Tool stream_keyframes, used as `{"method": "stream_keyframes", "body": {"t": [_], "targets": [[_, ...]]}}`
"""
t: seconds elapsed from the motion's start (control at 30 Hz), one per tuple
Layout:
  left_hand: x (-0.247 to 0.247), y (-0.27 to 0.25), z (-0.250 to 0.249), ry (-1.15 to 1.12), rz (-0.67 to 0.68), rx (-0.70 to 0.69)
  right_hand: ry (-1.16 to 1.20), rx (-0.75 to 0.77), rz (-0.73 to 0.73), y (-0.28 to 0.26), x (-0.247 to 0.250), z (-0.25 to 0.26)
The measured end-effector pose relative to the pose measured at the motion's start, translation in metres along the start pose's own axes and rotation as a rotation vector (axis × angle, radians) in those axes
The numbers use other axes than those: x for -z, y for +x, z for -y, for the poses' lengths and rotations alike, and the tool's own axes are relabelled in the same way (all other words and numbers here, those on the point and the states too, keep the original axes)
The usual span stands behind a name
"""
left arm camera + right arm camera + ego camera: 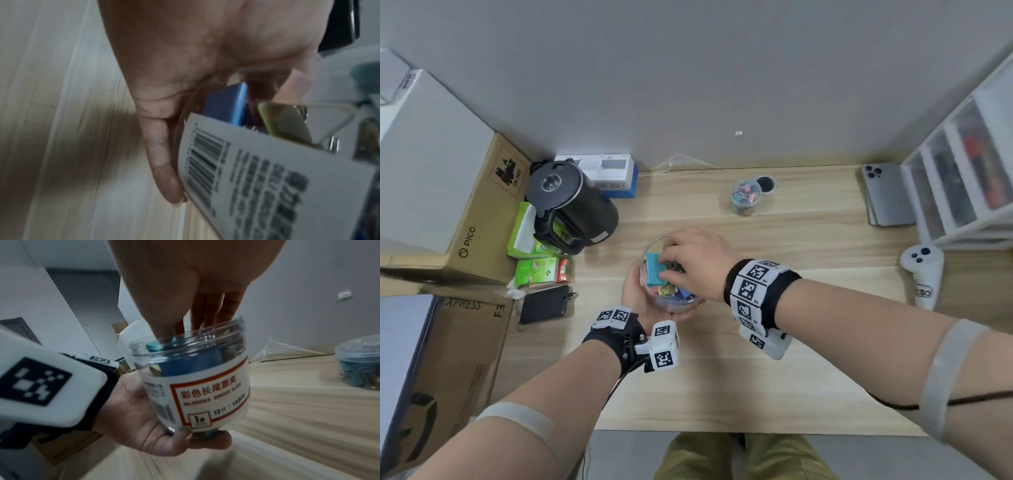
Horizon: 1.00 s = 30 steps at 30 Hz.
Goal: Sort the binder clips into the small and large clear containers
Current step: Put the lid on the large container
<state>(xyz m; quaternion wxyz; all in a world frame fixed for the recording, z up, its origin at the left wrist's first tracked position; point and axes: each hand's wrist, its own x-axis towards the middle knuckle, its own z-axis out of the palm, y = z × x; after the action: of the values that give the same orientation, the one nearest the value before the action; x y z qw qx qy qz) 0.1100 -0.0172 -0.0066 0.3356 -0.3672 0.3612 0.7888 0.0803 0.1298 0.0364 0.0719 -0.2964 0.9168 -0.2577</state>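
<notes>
My left hand point(633, 291) grips the large clear container point(678, 305) from below and holds it tilted above the wooden desk. Its white label point(195, 386) faces the right wrist view. Several big binder clips lie inside, among them a blue clip point(226, 104) and a yellow clip point(285, 123). My right hand point(698, 260) reaches into the container's mouth. Its fingertips pinch a teal binder clip point(655, 270) at the rim point(185, 340). The small clear container point(745, 198), holding several small clips, stands lidless at the back of the desk.
A black lid point(766, 184) lies beside the small container. A black kettle point(571, 209), green boxes point(537, 270) and a black wallet point(544, 303) are on the left. A phone point(887, 195), a drawer unit point(962, 171) and a white controller point(923, 270) are on the right.
</notes>
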Motion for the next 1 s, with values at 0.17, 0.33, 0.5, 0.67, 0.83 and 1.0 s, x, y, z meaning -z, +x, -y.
{"method": "stream_keyframes", "body": {"t": [0.17,0.33,0.5,0.67,0.83,1.0], "targets": [[-0.012,0.008,0.012,0.011,0.023,0.016,0.019,0.007,0.008,-0.020,0.002,-0.018],[-0.019,0.011,0.018,0.053,0.035,0.054,0.120,0.054,-0.152,-0.036,0.009,-0.029],[-0.021,0.016,0.013,0.111,0.079,0.089,0.223,-0.243,-0.385,-0.057,0.036,-0.064],[-0.022,0.020,0.022,0.127,0.119,0.111,-0.005,-0.787,0.124,-0.112,0.048,-0.141],[-0.027,0.025,0.032,0.124,0.131,0.131,-0.085,-1.220,0.408,-0.169,0.018,-0.169],[-0.031,0.029,0.036,0.147,0.147,0.132,-0.147,-1.168,0.703,-0.196,0.002,-0.159]]}}
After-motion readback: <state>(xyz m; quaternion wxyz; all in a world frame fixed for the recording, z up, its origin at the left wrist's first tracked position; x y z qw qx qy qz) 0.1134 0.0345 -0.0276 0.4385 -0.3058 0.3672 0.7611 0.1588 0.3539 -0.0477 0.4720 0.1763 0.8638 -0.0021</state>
